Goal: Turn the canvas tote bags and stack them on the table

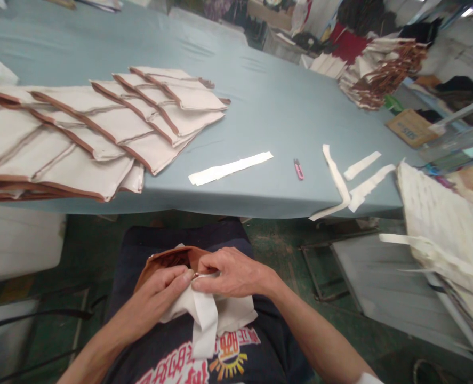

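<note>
A cream fabric pouch with brown trim [236, 314] rests in the lap, its brown inside partly showing at the top. My left hand [162, 288] grips the pouch's edge, thumb and fingers closed. Right beside it, my right hand [230, 272] is pinched at the same edge, the two thumbs nearly meeting. A white strip [205, 320] hangs down from between the hands over the pouch front. What exactly lies under the right fingertips is too small to make out; the strip's top end seems to be there.
Stacked cream pouches with brown edging [100, 122] cover the table's left. On the blue-green table [236, 106] lie white strips [230, 168] and pink thread snips [298, 169]. More strips [336, 176] lie rightward. A cardboard box [410, 127] and a heaped pile [380, 69] stand farther back.
</note>
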Motion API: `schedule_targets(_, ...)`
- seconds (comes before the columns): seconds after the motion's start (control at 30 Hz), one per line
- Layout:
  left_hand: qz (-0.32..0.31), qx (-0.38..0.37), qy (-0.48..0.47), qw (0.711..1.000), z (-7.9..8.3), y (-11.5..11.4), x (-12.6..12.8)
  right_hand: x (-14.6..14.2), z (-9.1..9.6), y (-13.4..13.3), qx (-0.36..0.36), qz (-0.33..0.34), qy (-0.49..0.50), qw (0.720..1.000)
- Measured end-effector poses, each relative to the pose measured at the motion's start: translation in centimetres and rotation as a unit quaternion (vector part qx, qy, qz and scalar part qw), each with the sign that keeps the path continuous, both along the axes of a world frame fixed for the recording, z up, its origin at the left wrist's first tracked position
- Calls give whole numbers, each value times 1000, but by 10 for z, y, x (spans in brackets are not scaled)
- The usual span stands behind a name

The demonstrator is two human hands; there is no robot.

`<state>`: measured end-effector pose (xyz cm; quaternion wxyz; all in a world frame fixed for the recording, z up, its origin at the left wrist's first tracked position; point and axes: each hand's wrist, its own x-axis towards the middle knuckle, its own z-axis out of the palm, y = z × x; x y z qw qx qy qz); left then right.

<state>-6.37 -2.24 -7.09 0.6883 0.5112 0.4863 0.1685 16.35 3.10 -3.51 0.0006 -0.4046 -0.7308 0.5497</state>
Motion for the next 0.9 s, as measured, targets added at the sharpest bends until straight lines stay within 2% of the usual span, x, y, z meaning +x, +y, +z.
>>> schedule_targets(0.5, 48, -19, -13, 999, -11, -5, 2, 1, -5, -2, -6, -2, -24, 1000)
schedule_targets(0.9, 59, -59, -18, 996, -15, -8, 7, 1, -7, -2, -9, 7, -29, 1000)
